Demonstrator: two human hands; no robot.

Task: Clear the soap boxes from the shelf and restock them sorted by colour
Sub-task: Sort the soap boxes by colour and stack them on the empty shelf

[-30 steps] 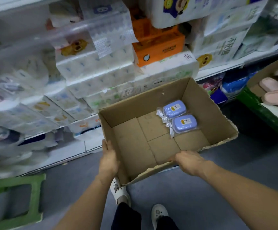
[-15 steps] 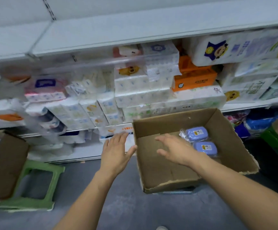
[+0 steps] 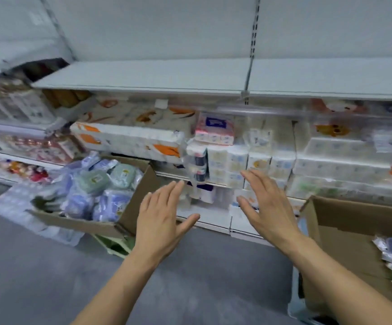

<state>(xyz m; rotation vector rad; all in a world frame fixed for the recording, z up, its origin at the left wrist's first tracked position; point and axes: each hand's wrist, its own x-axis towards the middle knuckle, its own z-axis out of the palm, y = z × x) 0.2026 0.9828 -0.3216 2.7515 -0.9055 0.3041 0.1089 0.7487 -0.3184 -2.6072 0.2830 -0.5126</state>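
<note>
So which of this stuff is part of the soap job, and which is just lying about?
Part of the job:
- full box of soap packs
- box with blue soap packs
- bare shelf
- left hand
- right hand

Just there:
- tissue packs
- green stool

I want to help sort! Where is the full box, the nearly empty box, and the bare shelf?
Full box (image 3: 129, 221): head view, its front right cardboard corner.
Nearly empty box (image 3: 345, 231): head view, its inner back wall.
Bare shelf (image 3: 157, 73): head view, its flat top.
</note>
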